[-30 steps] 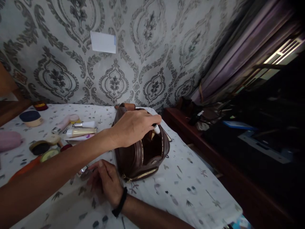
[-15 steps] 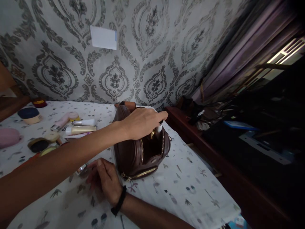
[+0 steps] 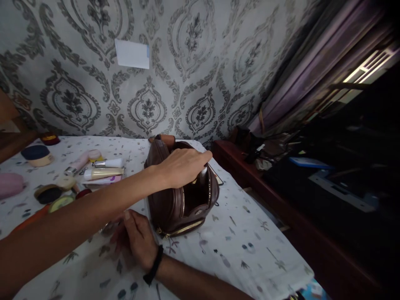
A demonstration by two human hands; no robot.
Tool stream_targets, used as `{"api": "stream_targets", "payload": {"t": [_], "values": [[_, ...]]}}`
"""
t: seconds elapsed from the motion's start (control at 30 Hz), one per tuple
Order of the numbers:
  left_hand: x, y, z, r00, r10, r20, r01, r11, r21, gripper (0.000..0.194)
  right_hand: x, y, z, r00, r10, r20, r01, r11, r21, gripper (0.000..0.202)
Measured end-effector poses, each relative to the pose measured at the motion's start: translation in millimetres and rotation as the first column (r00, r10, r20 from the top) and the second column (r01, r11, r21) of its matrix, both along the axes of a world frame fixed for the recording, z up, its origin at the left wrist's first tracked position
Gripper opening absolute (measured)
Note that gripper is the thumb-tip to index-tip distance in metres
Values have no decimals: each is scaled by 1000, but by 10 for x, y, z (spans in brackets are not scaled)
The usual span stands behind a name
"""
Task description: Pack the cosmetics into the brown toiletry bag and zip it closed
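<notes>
A brown leather bag (image 3: 164, 204) with gold zips sits on the bed-like surface, its top gaping. Over this opening, my left hand (image 3: 187, 164) is closed on a small white bottle (image 3: 203, 176), lowered partly inside; its top is hidden by my fingers. My right hand (image 3: 140, 237), a black bracelet at the wrist, hovers low to the left of the bag. Its thumb shows, but the fingers are smeared by motion. A shiny silver item (image 3: 108, 227) lies by those fingertips, partly covered by my left forearm.
Left of the bag lie several cosmetics: a cream tube (image 3: 104, 173), a white tube (image 3: 109, 163), a pink bottle (image 3: 76, 162), a dark round compact (image 3: 47, 193) and a blue-lidded jar (image 3: 37, 155). A patterned wall stands behind. A dark red wooden edge (image 3: 281, 216) runs along the right.
My left hand has lowered the white bottle deeper into the bag, so less of it shows. The right hand stays in nearly the same place. The whole view has shifted slightly.
</notes>
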State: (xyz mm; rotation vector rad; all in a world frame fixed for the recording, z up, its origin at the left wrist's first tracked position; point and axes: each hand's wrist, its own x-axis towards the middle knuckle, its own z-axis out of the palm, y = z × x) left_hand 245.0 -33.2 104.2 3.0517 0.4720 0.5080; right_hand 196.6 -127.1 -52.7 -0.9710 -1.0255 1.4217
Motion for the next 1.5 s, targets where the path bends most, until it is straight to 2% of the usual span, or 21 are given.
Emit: {"api": "stream_targets", "payload": {"t": [0.3,0.43,0.57,0.67,0.83,1.07,1.33,1.4,1.5], "values": [[-70,-51,48,1000,4,25,-2,998,-60,16,-11,13,-17,1000,5,8,-5,1000,-23,75],[-71,-112,77,987,108,-115,-115,992,-54,28,-8,15,2,999,11,31,-11,1000,-15,76],[4,-177,127,937,206,-282,-222,975,-25,43,-10,6,29,999,2,45,-4,1000,27,75],[88,-224,143,903,243,-355,-261,965,-4,47,-31,21,-9,999,1,44,-1,1000,8,75],[155,-285,128,887,274,-372,-283,959,31,40,-53,50,-80,1000,6,30,-7,999,39,78],[148,-272,113,877,299,-375,-305,951,45,44,-20,28,12,998,45,52,-45,999,6,74],[75,-281,81,889,319,-328,-328,944,31,41,32,-15,134,996,36,84,-37,999,14,57],[19,-321,64,915,322,-244,-330,944,8,42,27,-18,139,994,31,104,-31,1000,2,51],[-126,-417,23,954,300,14,-300,954,-11,35,6,-5,124,990,31,134,-27,999,-34,44]]}}
